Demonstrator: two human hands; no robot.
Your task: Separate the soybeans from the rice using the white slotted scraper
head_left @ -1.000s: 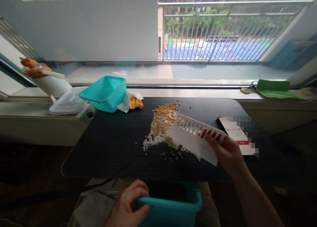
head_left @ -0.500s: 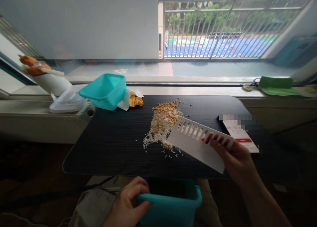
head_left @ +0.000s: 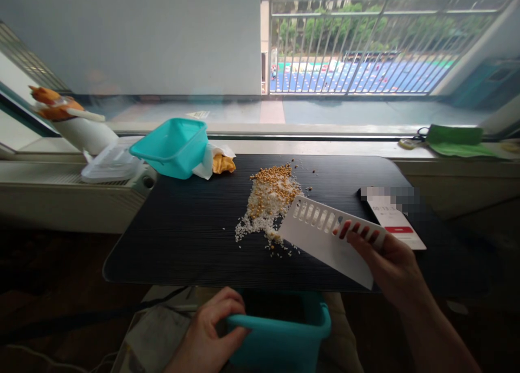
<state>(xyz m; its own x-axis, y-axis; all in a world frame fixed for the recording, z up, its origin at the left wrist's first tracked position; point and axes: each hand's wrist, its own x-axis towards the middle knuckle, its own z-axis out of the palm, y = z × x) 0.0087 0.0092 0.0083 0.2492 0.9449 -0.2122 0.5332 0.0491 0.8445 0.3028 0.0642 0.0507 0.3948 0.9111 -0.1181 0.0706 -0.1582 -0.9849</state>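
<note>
My right hand [head_left: 392, 264] grips a white slotted plastic sheet [head_left: 320, 243] by its right end, holding it tilted above the table. The sheet's left edge is at the right side of a pile of white rice-like grains [head_left: 260, 221] mixed with yellow beans [head_left: 272, 173]. Stray grains lie around the pile. Below the table's front edge, my left hand [head_left: 217, 329] is closed on the left rim of a teal plastic bin [head_left: 284, 335]. The bin's inside is dark, so its contents cannot be made out.
On the black table [head_left: 174, 243] stand a second teal bin [head_left: 173, 150] at the far left, crumpled yellow stuff [head_left: 223, 164] beside it, and a phone [head_left: 398, 226] at the right. A clear lid [head_left: 114, 161] rests left of the table. Green cloth [head_left: 455, 140] lies on the windowsill.
My right hand has shifted the white slotted sheet slightly right and toward me. My left hand keeps its hold on the bin rim.
</note>
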